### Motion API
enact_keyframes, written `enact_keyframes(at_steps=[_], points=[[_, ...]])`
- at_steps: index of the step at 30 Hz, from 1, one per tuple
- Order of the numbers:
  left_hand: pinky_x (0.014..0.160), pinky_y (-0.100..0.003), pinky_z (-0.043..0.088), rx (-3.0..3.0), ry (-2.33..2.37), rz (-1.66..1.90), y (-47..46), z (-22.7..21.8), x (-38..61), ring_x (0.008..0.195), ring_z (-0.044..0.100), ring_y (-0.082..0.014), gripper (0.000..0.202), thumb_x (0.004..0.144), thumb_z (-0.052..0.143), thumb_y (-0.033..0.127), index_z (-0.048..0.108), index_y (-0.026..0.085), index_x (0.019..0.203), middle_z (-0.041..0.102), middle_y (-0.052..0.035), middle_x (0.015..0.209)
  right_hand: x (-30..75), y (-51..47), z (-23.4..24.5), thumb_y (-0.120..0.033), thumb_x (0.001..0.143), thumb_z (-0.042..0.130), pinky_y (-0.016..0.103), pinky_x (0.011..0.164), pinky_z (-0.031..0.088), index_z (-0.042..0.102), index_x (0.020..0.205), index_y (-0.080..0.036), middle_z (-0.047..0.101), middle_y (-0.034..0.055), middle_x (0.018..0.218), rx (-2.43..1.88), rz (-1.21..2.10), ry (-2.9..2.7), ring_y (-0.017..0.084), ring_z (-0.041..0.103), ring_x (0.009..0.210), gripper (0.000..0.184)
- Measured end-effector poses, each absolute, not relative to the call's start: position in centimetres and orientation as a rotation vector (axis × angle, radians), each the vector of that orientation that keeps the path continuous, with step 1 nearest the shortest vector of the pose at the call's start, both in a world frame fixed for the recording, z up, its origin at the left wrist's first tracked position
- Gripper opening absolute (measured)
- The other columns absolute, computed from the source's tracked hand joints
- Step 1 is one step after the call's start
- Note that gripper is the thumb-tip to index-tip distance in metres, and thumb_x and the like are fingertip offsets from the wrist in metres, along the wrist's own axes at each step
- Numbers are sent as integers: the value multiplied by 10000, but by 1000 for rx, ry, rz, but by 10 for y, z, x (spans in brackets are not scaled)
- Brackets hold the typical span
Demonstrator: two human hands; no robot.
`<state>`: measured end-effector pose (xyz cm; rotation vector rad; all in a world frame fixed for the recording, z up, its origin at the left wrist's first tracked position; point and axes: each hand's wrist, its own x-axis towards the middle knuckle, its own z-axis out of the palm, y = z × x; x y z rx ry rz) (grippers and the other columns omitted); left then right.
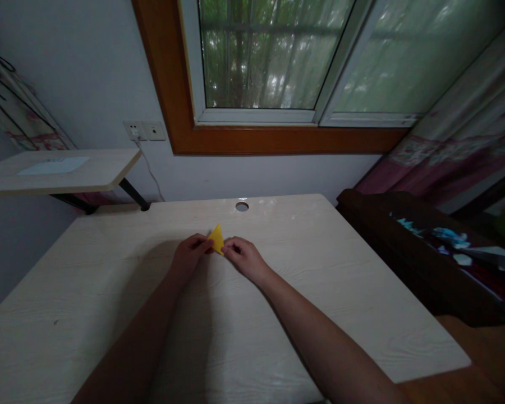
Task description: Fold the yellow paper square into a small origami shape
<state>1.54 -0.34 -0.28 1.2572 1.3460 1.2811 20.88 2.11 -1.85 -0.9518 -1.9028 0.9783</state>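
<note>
A small folded piece of yellow paper (217, 238), triangular with its tip pointing up, is held just above the pale wooden table (109, 280) near its middle. My left hand (190, 252) pinches the paper's left side with fingers closed. My right hand (244, 257) pinches its right lower edge, fingers curled in. Both forearms reach in from the bottom of the view. The lower part of the paper is hidden by my fingers.
A round cable hole (242, 206) sits near the table's far edge. A small side shelf (59, 171) juts from the left wall beside a wall socket (144, 131). A dark wooden bed frame (408, 252) stands to the right, below a window.
</note>
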Motion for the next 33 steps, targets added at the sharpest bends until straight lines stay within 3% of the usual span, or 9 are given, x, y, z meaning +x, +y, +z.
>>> enact_keyframes(at_steps=[18,26,33], points=[[690,-257,488,1182,1362,1367,-3,-5,12,697,624,-153,254,743,705,425,683,175,782,675,-14,718,209,19,-16,-232,854,599,230,659,417,662,852,-179,644,17,805,-946,966,-1940,130,562,713,83],[713,-268,500,1175,1372,1399,-3,-1,11,700,631,-154,283,749,689,458,676,177,777,675,-6,713,210,18,-13,-290,852,603,245,654,430,666,842,-179,638,28,806,-977,994,-1876,137,553,705,127],[654,-258,499,1395,1351,1120,-6,0,18,658,640,-161,274,741,696,450,682,177,765,699,-13,692,209,20,-16,-395,856,615,246,689,443,657,984,-184,649,32,874,-984,1079,-1736,147,577,769,250]])
